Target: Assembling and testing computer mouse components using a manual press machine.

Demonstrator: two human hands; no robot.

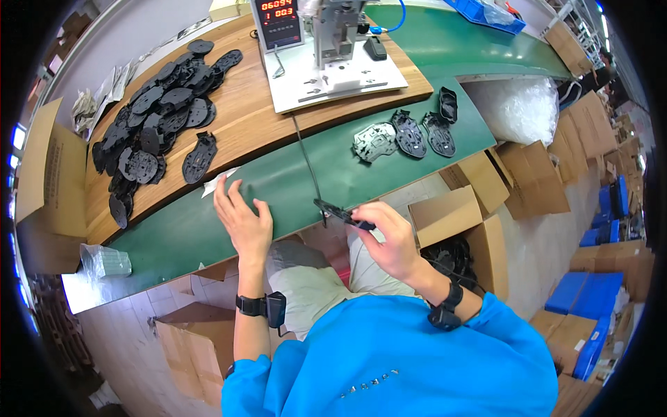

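Over the front edge of the green table (278,181), my right hand (390,240) pinches a thin black plastic shell (339,212) that looks like a computer mouse base, tilted nearly edge-on. My left hand (243,222) holds nothing, its fingers spread at the table near a small white paper slip (217,182). Just beyond it, a single black mouse base (199,158) lies on the wooden board. Right of centre sit a silvery base plate (375,142), two black bases (410,133) and a black shell (448,104).
A large heap of black bases (163,104) covers the wooden board's left side. A press machine (337,48) with a red-digit display (279,21) stands at the back; its dark cable (303,149) hangs over the table edge. An open carton (486,250) with black parts stands at right.
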